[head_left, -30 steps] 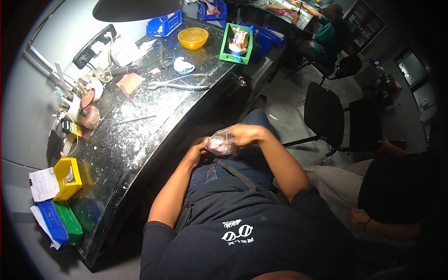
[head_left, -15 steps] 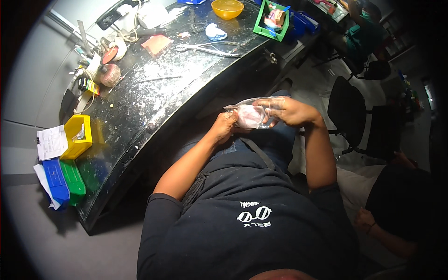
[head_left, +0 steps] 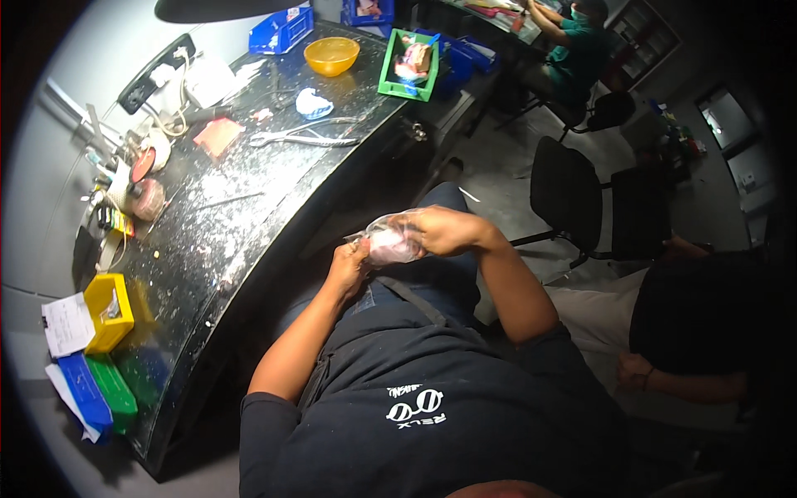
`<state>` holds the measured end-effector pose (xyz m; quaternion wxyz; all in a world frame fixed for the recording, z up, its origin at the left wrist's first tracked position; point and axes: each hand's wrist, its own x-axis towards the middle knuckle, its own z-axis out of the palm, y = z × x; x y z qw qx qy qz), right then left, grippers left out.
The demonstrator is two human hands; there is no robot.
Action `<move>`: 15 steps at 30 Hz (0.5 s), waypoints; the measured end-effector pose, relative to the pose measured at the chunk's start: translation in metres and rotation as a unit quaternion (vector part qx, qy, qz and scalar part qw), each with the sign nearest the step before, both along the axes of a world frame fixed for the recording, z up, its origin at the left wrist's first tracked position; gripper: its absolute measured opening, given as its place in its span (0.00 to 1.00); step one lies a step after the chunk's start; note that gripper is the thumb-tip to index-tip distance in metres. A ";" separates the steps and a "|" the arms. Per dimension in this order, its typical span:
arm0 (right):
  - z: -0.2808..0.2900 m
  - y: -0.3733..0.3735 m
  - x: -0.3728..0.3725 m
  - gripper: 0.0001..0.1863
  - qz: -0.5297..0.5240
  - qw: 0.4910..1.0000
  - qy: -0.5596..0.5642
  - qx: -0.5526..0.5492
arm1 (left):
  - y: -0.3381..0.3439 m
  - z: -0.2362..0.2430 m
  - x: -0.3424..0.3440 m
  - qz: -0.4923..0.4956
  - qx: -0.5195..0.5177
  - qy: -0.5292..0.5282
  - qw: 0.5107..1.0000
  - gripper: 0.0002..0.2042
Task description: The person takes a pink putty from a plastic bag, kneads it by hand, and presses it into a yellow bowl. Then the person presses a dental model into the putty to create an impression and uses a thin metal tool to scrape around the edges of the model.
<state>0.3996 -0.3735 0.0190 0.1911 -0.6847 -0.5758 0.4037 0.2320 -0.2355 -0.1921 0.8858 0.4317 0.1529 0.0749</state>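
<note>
Over my lap, a clear plastic bag (head_left: 383,221) with a pale pink, rounded lump (head_left: 392,247) in it is held between my hands. My left hand (head_left: 347,266) pinches the bag's left side, thumb on top. On the other side, my right hand (head_left: 452,231) has its fingers curled at the bag, close against the lump; whether they are inside the film or outside it I cannot tell. What the lump is does not show clearly.
On the black bench to the left lie pliers (head_left: 307,135), a blue-and-white moulded piece (head_left: 314,104), a pink sheet (head_left: 217,137) and an orange bowl (head_left: 331,56). A green bin (head_left: 387,76) and yellow bin (head_left: 124,303) stand there too. Chairs (head_left: 566,195) and people are at right.
The view has swung, so the bench and my hands sit lower and further left in it. My right fingers, spread at the bag before, are now curled closer around its side.
</note>
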 end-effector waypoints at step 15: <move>-0.068 0.000 0.012 0.14 0.082 0.995 -0.044 0.039 | 0.000 -0.002 0.003 -0.039 -0.061 0.002 0.997 0.26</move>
